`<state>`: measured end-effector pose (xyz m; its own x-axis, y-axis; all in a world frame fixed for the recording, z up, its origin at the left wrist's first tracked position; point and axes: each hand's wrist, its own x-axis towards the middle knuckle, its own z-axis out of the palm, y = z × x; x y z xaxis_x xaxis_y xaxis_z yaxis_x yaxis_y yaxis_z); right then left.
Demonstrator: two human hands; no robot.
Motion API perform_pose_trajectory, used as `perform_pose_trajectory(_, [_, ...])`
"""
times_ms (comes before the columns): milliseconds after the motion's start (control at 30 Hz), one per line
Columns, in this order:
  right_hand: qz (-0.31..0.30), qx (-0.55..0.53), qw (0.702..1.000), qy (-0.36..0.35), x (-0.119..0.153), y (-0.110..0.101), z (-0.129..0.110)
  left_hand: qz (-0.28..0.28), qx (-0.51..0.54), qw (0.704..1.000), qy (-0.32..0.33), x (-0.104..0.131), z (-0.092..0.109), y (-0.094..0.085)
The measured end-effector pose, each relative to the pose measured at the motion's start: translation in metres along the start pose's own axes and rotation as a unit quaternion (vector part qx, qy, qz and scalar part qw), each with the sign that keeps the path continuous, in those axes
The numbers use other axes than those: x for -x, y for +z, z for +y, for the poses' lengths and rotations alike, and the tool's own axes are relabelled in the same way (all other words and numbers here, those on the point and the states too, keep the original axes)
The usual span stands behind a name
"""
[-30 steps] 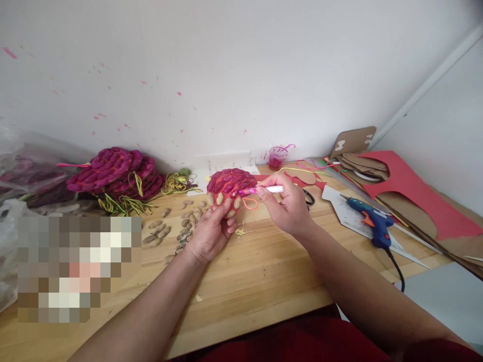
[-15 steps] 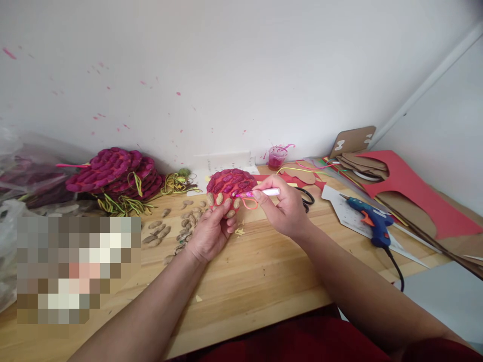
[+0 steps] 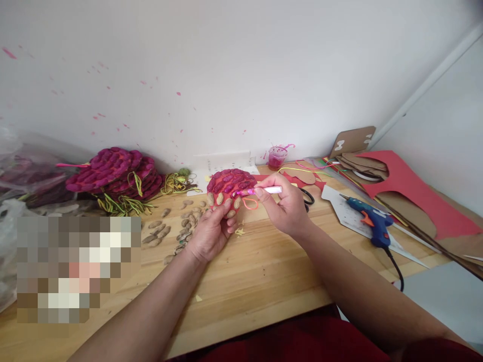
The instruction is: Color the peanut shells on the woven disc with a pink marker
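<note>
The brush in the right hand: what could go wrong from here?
The brush might smear pink onto the left hand, which holds the peanut-covered piece close by. The orange loop shows just below the brush, so it could get stained. The cup, standing beyond the right hand, might tip over if knocked during a careless reach.

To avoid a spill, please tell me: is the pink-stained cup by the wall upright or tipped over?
Upright: the cup stands with its rim facing up and pink liquid gathered at its bottom.
</note>
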<state>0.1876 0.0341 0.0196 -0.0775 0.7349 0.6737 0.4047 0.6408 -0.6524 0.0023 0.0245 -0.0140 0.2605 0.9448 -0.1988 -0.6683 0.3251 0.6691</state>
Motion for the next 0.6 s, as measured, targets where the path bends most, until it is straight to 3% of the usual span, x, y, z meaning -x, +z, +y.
perform_pose_trajectory(267, [-0.022, 0.003, 1.0, -0.016, -0.0004, 0.0005, 0.0, -0.001, -0.004, 1.0, -0.003, 0.0005, 0.0008, 0.0008])
perform_pose_trajectory(467, [-0.003, 0.001, 1.0, -0.023, -0.0019, -0.0021, 0.0008, 0.002, -0.001, 1.0, 0.002, 0.0003, -0.0002, 0.0008])
perform_pose_trajectory(600, [-0.03, 0.004, 0.999, -0.03, -0.0018, -0.0024, -0.0002, 0.002, -0.002, 1.0, 0.0, -0.0001, -0.0003, 0.0004])
